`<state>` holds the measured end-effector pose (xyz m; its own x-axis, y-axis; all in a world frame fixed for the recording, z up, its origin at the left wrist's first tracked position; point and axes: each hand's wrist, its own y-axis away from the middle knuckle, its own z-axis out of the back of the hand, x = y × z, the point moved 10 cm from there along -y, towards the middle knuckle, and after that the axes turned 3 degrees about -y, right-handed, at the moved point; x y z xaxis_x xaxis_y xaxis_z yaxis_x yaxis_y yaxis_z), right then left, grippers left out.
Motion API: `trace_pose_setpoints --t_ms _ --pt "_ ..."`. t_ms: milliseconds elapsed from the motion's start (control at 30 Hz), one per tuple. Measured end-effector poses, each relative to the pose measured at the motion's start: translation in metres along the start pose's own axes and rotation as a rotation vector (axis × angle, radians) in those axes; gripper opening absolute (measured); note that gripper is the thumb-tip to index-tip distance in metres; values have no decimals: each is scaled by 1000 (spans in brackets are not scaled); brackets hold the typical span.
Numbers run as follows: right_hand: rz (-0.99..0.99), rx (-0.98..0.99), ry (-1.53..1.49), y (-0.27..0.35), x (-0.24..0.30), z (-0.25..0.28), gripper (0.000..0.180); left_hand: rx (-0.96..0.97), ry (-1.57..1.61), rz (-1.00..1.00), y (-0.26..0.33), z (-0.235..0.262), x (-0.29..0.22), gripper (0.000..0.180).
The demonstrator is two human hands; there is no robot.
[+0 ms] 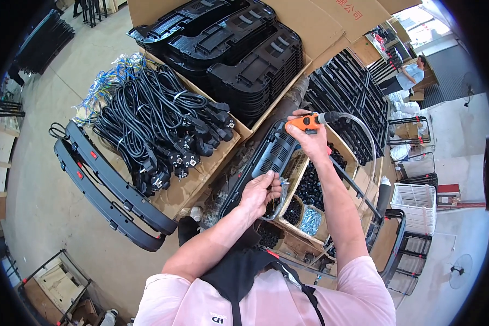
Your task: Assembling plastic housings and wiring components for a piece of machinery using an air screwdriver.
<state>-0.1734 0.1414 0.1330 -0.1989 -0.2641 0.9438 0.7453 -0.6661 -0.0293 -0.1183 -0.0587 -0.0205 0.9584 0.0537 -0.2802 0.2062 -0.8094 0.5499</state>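
Observation:
My right hand [312, 142] is wrapped round an orange air screwdriver [307, 121] with a clear hose at its back end. The tool lies over the upper end of a long black plastic housing [271, 156] with vent slots. My left hand [262, 192] is closed with its fingers curled, over the lower part of that housing; whatever it may hold is hidden. Beside the left hand stand bins of small parts: black pieces [311, 187], dark screws [293, 211] and bluish-silver screws [311, 220].
Left lies a pile of black power cables [157, 114] with plugs on cardboard. Two long black curved parts [111, 190] rest beside it. Stacked black plastic covers [239, 60] fill a carton ahead. Black metal frames [348, 98] lean at right; a person [410, 76] works farther off.

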Motion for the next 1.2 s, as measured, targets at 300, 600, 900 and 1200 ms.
trace_pose_setpoints --t_ms 300,600,900,1200 --pt "15 -8 9 -7 -5 6 45 -84 139 -48 -38 -11 -16 28" --pt "46 -46 -209 54 37 14 49 -100 323 -90 -60 3 -26 30" --pt "3 -88 -293 98 29 25 54 -48 417 -79 -65 -13 -24 27" --pt "-9 -92 -319 101 23 31 54 79 442 -66 -63 -21 -22 26"
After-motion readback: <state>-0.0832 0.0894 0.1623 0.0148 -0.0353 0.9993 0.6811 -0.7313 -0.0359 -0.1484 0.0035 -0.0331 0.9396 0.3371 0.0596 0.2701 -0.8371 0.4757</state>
